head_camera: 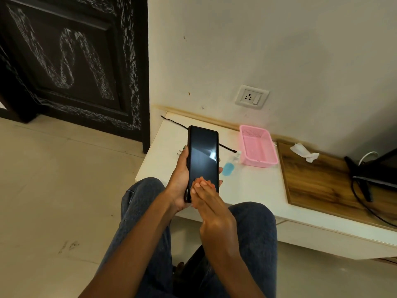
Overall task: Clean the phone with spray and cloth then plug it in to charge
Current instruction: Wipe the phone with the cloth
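A seated person holds a dark phone (203,160) upright above a white table (253,190), the left hand (179,183) wrapped round its edge. The right hand (206,196) presses an orange cloth (204,182) against the lower screen with straight fingers. Wiping looks underway; charging remains, with the black cable (174,122) lying loose. The blue spray bottle (231,164) lies beside a pink basket (267,143), which appears empty.

white table (247,190) with spray bottle (229,166), pink basket (257,147), black cable (176,123), wooden board (318,181) under crumpled cloth (304,152)
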Demonstrator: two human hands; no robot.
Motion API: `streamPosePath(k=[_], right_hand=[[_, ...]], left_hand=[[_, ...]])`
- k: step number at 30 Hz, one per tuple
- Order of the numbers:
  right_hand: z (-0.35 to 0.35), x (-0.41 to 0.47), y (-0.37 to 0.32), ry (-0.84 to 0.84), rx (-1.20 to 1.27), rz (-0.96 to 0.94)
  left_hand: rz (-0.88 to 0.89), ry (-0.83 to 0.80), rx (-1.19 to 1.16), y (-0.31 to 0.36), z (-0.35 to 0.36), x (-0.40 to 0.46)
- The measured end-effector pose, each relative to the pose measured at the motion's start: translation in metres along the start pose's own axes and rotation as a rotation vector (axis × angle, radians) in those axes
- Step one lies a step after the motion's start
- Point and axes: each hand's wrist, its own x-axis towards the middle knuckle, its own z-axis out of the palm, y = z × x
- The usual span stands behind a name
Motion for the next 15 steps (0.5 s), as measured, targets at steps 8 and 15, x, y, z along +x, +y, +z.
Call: streamPosePath(k=[8,15], right_hand=[[-0.025,0.074,0.026,0.061,0.011,0.001],[-0.03,0.113,0.04,-0.028,-0.001,0.029]], left_hand=[[0.027,-0.014,0.031,-0.001,0.01,0.005],[-0.005,-0.041,0.069,-0.009,0.007,0.01]])
